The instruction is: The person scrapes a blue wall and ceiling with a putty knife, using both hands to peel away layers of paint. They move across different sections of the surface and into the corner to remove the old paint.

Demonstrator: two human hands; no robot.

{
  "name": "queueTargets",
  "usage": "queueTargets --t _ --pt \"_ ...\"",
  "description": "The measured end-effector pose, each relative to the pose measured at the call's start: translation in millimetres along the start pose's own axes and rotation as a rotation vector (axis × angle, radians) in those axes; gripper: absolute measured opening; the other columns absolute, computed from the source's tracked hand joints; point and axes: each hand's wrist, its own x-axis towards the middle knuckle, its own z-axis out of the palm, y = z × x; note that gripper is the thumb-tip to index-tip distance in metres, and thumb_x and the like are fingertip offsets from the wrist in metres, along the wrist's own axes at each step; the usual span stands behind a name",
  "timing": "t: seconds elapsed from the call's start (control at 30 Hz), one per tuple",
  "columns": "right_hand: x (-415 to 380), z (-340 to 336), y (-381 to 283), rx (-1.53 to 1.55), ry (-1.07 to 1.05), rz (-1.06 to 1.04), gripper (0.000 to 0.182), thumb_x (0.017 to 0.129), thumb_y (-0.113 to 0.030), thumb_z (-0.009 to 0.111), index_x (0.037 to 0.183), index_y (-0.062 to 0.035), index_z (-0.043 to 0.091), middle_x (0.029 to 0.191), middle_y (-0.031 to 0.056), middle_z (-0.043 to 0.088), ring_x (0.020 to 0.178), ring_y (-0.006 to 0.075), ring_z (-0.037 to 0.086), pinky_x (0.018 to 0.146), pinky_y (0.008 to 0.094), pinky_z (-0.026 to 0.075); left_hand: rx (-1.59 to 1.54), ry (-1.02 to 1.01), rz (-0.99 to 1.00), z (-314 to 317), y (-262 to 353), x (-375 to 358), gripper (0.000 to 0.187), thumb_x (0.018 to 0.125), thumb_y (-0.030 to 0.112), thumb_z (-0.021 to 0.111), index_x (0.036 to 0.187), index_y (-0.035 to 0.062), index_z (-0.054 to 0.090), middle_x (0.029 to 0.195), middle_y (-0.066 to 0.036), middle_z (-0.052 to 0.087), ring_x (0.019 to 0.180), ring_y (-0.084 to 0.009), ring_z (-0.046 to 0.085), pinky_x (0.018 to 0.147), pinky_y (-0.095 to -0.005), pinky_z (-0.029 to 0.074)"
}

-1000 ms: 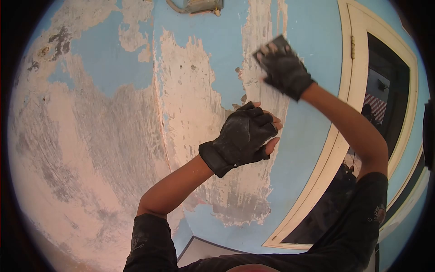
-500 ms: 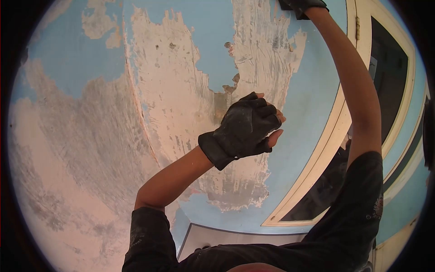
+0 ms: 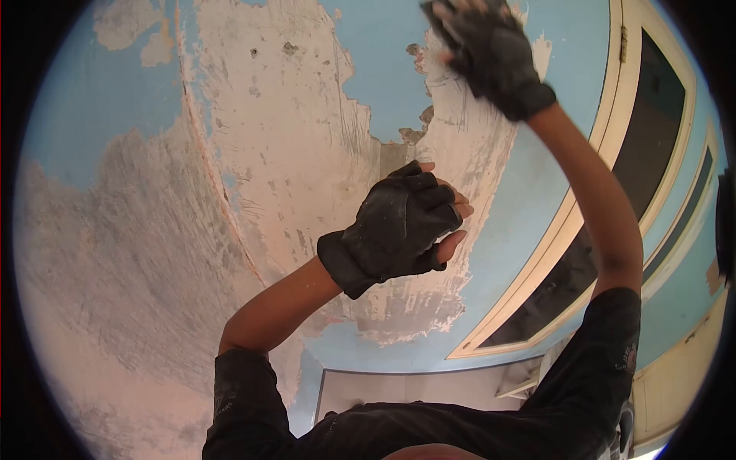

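My left hand (image 3: 399, 226), in a black fingerless glove, is held in front of the wall with its fingers curled. A gap shows between thumb and fingertips; whatever the palm might hold is hidden. Higher up on the right, my right hand (image 3: 491, 57), gloved the same way, is blurred by motion against the scraped strip of the wall (image 3: 468, 146). Its fingers are bent over a dark, flat-edged thing (image 3: 438, 29) whose kind I cannot make out. Pale, scratched plaster shows where the blue paint (image 3: 391, 65) is gone.
A cream door frame (image 3: 571, 222) with dark panes runs down the right side, with a hinge (image 3: 623, 44) near its top. Below, a pale floor (image 3: 414, 387) meets the wall. A small whitish stand (image 3: 521, 386) is partly hidden behind my right sleeve.
My right hand has come down and to the left from the top edge. My left hand keeps its curled shape, slightly lower and left in view. The camera view has shifted a little.
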Motion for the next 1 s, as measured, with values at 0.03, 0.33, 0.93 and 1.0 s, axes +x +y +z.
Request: queueTargets --t 0.03,0.33,0.93,1.0 --pt "23 -11 4 0.029 -0.053 0.087 0.065 0.092 -0.046 0.061 0.142 -0.0045 0.055 0.156 0.0211 0.045 0.146 0.0366 0.040 0.119 0.0480 0.029 -0.017 -0.003 0.001 2 -3 0 0.028 0.081 0.019 0.068 0.108 0.0117 0.070 0.108 -0.004 0.072 0.099 -0.0227 0.069 0.107 -0.0488 0.047" --pt "-85 11 -78 -0.046 -0.091 0.176 0.072 0.086 -0.060 0.065 0.142 -0.0170 0.052 0.158 0.0085 0.039 0.145 0.0308 0.034 0.109 0.0637 0.033 -0.204 0.012 0.026 13 -2 -27 0.029 0.083 0.021 0.065 0.110 0.0108 0.070 0.108 -0.006 0.073 0.101 -0.0249 0.069 0.109 -0.0500 0.044" --pt "-119 20 -57 -0.056 0.073 0.426 0.074 0.093 -0.060 0.049 0.148 -0.0110 0.049 0.158 0.0184 0.042 0.142 0.0407 0.042 0.113 0.0583 0.030 -0.392 -0.019 0.054 36 -6 -58 0.029 0.085 0.024 0.063 0.111 0.0119 0.070 0.112 -0.006 0.073 0.103 -0.0256 0.070 0.107 -0.0504 0.045" --pt "-172 41 -107 -0.058 0.021 0.465 0.075 0.094 -0.073 0.041 0.145 -0.0181 0.052 0.157 0.0143 0.043 0.141 0.0387 0.042 0.112 0.0630 0.028 -0.403 -0.002 0.064 35 -7 -61 0.029 0.086 0.024 0.063 0.111 0.0117 0.070 0.113 -0.007 0.073 0.103 -0.0255 0.069 0.107 -0.0504 0.045"
